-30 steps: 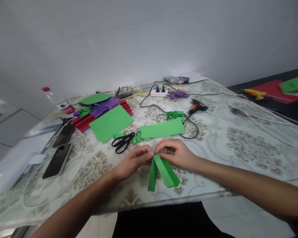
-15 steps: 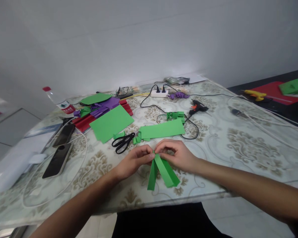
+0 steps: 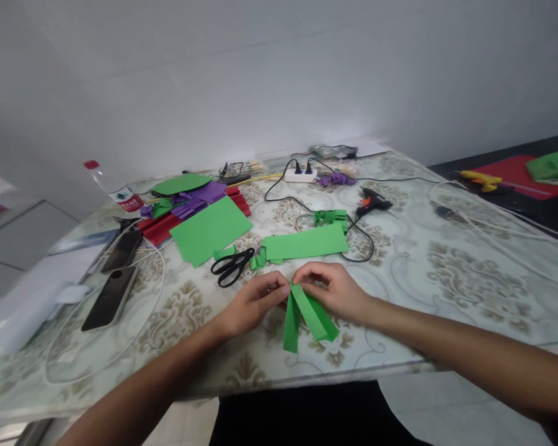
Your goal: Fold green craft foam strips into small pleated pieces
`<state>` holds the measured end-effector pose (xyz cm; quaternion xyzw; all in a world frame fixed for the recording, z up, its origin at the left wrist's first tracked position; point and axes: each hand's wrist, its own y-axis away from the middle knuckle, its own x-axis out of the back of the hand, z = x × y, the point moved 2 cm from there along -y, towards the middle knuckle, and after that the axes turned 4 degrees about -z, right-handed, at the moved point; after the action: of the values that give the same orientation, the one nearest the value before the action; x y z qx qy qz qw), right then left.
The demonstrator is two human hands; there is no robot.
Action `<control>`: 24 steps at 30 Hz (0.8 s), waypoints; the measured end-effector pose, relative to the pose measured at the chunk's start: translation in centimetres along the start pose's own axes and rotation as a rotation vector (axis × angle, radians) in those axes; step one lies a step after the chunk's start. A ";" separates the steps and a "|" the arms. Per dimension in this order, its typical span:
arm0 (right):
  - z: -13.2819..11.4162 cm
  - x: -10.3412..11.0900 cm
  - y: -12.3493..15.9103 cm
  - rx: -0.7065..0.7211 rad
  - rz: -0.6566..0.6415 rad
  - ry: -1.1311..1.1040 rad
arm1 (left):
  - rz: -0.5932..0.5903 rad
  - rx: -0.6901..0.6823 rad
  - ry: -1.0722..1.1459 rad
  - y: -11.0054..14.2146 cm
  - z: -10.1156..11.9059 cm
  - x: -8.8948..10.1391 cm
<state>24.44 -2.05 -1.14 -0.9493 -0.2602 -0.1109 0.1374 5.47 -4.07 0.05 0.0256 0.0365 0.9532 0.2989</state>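
Note:
Both hands meet over the near middle of the table, pinching the top of a folded green paper strip [image 3: 310, 313]. Its panels fan out downward toward me. My left hand [image 3: 258, 300] grips the upper left edge between thumb and fingers. On the other side my right hand [image 3: 332, 290] pinches the gathered top, with fingers curled; the exact pinch point is partly hidden. Just beyond the hands lie a flat green paper strip [image 3: 307, 241] and black-handled scissors [image 3: 232, 266]. Small green cut pieces [image 3: 258, 259] sit by the scissor tips.
A large green sheet [image 3: 211, 229] overlaps red and purple paper [image 3: 193, 207] at left. Farther left are a bottle [image 3: 121, 195] and two phones [image 3: 109, 298]. A power strip [image 3: 301, 175], black glue gun [image 3: 372, 201] and cables lie behind. A yellow glue gun [image 3: 481, 179] rests at right.
The folded strip's left panel has swung slightly right, closer to the other panels. Both hands keep their pinch in nearly the same place. The whole view has shifted a little.

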 end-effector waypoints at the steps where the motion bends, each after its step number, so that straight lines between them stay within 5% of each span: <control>1: 0.0 0.0 0.0 0.003 0.000 0.006 | 0.000 -0.009 -0.023 0.0 0.0 0.0; 24: 0.6 -0.2 -0.3 -0.099 -0.024 -0.184 | -0.014 -0.080 -0.358 0.4 -0.6 0.4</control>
<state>24.20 -1.67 -1.69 -0.9579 -0.2772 -0.0376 0.0645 4.86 -4.21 -0.54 0.1829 -0.0551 0.9320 0.3079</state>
